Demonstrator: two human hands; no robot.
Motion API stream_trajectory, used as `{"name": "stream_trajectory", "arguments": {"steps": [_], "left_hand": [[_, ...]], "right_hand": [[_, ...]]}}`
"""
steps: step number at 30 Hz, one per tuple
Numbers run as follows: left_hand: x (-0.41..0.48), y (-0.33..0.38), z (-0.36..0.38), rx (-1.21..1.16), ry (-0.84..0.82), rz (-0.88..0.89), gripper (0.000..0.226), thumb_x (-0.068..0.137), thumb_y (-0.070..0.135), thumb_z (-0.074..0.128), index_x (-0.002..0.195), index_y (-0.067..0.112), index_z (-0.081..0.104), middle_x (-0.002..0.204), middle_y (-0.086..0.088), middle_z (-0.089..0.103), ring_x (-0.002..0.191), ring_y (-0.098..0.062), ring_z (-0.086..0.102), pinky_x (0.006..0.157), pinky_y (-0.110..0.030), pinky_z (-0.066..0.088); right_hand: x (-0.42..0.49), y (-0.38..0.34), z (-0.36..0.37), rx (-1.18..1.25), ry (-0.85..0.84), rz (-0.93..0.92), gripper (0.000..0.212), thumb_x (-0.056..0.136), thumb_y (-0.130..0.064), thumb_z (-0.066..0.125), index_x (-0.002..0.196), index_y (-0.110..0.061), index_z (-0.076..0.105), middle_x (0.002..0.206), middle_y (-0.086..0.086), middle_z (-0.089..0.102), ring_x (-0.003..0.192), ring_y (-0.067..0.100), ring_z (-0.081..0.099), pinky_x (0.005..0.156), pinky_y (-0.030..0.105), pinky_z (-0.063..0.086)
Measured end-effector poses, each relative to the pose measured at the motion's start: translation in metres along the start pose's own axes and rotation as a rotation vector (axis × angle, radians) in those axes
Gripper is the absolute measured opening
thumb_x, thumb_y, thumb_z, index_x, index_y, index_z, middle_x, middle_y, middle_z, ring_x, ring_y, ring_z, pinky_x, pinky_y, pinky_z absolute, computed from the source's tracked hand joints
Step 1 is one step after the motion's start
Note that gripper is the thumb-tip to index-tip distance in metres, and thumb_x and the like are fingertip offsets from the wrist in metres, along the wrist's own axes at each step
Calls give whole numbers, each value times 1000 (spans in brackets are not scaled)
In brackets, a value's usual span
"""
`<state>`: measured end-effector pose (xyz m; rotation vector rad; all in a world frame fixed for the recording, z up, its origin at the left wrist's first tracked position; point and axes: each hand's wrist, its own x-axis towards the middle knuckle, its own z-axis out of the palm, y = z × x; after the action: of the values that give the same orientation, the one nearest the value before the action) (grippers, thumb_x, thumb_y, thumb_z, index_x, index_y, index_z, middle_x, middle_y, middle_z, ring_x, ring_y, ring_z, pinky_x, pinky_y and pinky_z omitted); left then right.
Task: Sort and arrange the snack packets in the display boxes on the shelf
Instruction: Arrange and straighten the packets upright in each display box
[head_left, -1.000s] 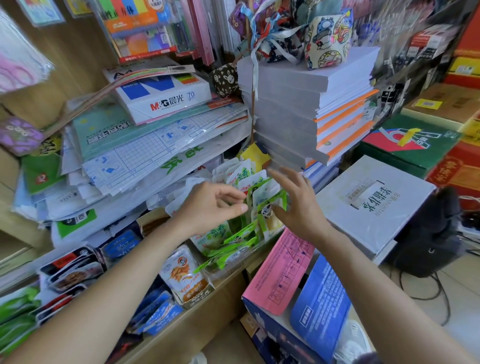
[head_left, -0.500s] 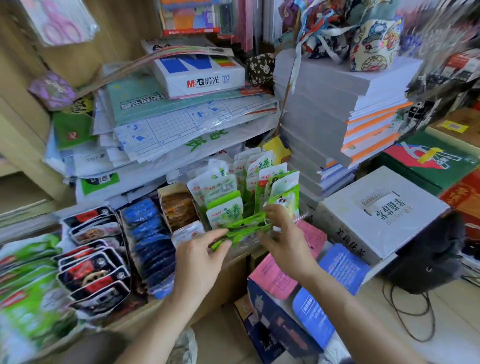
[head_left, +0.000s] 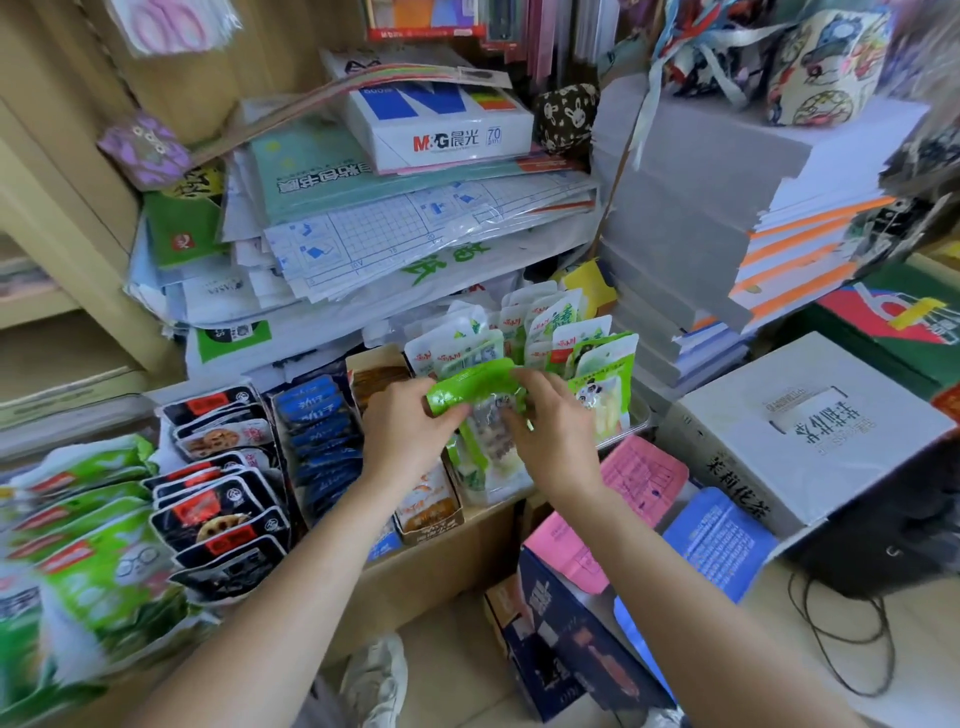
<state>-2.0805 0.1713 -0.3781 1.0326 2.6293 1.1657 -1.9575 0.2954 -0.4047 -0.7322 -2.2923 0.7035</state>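
Lying flat a moment ago, the green packets (head_left: 470, 393) are now raised at the front of the display box (head_left: 642, 422), gripped by the left hand (head_left: 410, 434) at nine o'clock and the right hand (head_left: 553, 441) at three, ready for standing.

Two hands: left hand (head_left: 410, 436), right hand (head_left: 558, 441); one paper ream (head_left: 447, 130); one white carton (head_left: 810, 426) (snack packets (head_left: 597, 353) uncountable).

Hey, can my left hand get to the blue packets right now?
Probably yes: the blue packets stand uncovered just beside the left hand, but it grips a green packet it would need to release first.
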Motion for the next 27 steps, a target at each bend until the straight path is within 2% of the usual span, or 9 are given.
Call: {"name": "stream_trajectory", "arguments": {"steps": [4, 8, 12, 15, 18, 19, 21, 24, 27], "left_hand": [[1, -1, 0, 14, 23, 15, 28, 80, 51, 79, 81, 24, 72, 54, 2, 62, 49, -13, 59, 46, -31, 39], [-7, -6, -3, -155, -34, -33, 26, 82, 43, 80, 94, 20, 72, 66, 7, 70, 61, -6, 68, 69, -39, 60], [-10, -14, -1, -319, -68, -70, 26, 92, 33, 71, 83, 9, 70, 70, -3, 73, 64, -10, 73, 67, -51, 62], [-11, -12, -2, -339, -94, -60, 36, 97, 31, 64, 86, -3, 70, 75, -21, 69, 66, -12, 72, 65, -33, 63], [-8, -14, -6, -336, -64, -66, 26, 97, 25, 66, 82, 4, 73, 71, -14, 71, 63, -10, 71, 65, -29, 63], [-6, -16, -8, -353, -52, -79, 16, 95, 22, 68, 83, 13, 75, 69, -6, 72, 62, -10, 71, 65, -31, 63], [-3, -17, -12, -387, -50, -86, 11, 92, 19, 72, 85, 27, 73, 69, 3, 74, 61, -11, 71, 66, -34, 63], [0, -19, -15, -381, -40, -48, 16, 89, 21, 76, 82, 34, 71, 68, 5, 74, 61, -12, 72, 67, -37, 64], [1, -19, -15, -354, -37, -7, 14, 89, 23, 76, 81, 34, 72, 66, 8, 73, 61, -7, 71, 68, -34, 62]], "right_hand": [[-5, 12, -4, 14, -29, -116, 35, 85, -14, 75, 119, -10, 69, 124, 4, 65, 97, 23, 68, 83, 39, 58], [-23, 19, -16, -10, -25, -190, 41, 86, -23, 76, 123, -12, 66, 134, 6, 59, 118, 24, 61, 93, 44, 54], [-39, 0, -7, -143, -136, -60, 81, 80, -56, 70, 145, -16, 43, 156, 7, 37, 137, 29, 42, 110, 46, 43], [-38, -14, 11, -281, -155, 31, 87, 85, -56, 66, 151, -18, 26, 161, 7, 25, 139, 32, 37, 108, 45, 44], [-35, -20, 16, -190, -80, 31, 61, 88, -41, 67, 139, -14, 48, 147, 10, 47, 120, 27, 55, 92, 40, 53], [-34, -20, 13, -126, -24, 9, 43, 87, -32, 68, 126, -14, 58, 130, 7, 60, 103, 23, 62, 81, 39, 58], [-35, -16, 1, -37, 64, 23, 18, 87, -14, 66, 105, -15, 68, 95, -2, 70, 71, 14, 62, 61, 33, 56], [-33, -13, -19, 31, 130, 173, 15, 91, -10, 65, 100, -15, 76, 76, -4, 73, 58, 10, 65, 58, 29, 55], [-28, -15, -31, 102, 201, 318, 13, 89, -11, 68, 89, -18, 78, 72, -9, 73, 64, 3, 66, 64, 24, 53]]}}
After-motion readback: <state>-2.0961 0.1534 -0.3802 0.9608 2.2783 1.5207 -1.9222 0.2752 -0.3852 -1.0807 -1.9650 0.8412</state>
